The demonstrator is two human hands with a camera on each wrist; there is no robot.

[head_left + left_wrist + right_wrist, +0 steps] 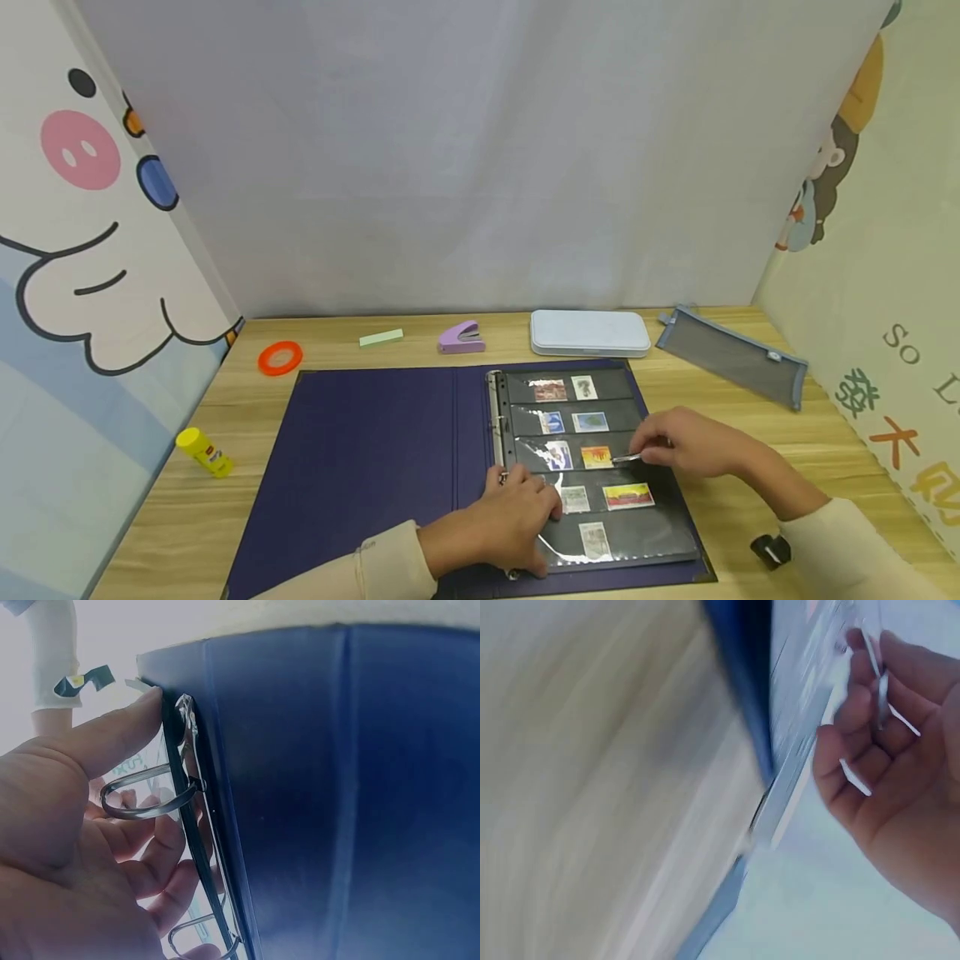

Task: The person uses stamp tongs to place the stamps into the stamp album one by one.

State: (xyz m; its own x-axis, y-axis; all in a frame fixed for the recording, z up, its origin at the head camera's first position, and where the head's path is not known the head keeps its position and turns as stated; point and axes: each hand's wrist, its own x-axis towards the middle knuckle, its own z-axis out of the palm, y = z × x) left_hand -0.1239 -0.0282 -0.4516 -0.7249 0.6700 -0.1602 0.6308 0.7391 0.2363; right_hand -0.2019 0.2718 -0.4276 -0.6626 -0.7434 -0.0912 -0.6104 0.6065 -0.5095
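Open binder (pixel 375 467) lies flat on the bench (pixel 750 417). The left hand (pixel 517 521) presses flat on the stamp page (pixel 645 533) by the rings (pixel 150 799), fingers straight. The right hand (pixel 686 442) pinches tweezers (pixel 626 457), tip just beside the orange stamp (pixel 596 457) in the middle row.

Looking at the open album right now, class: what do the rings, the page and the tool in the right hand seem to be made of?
Rings: metal, probably steel; thin, silvery, shiny.
Page: seemingly black card under clear plastic strips; glare streaks show on it.
Tweezers pinched by the right hand: likely polished metal; slim and bright.
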